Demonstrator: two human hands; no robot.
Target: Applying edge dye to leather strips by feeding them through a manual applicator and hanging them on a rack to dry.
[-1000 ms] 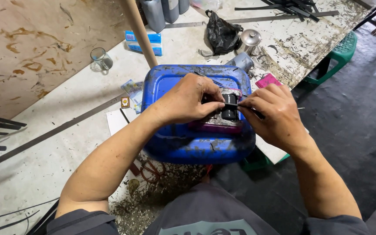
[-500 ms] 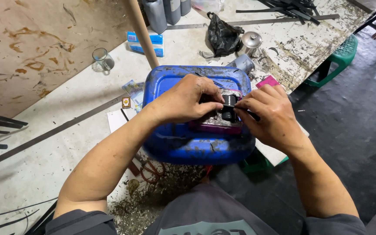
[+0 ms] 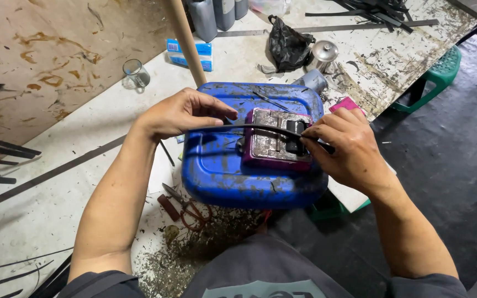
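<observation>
My left hand (image 3: 180,113) and right hand (image 3: 344,144) each pinch an end of a black strip (image 3: 249,128), holding it taut across the purple block (image 3: 276,142), which the blue jerrycan (image 3: 238,176) supports as a workbench.

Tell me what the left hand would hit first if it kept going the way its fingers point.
Likely the purple block on the blue jerrycan: the left hand points right along the black strip, though depth is unclear.

I hold a thin black strip (image 3: 249,128) stretched level between my left hand (image 3: 180,113) and right hand (image 3: 346,146), just above a grimy purple block (image 3: 274,144) lying flat on the blue plastic canister (image 3: 216,171).
</observation>
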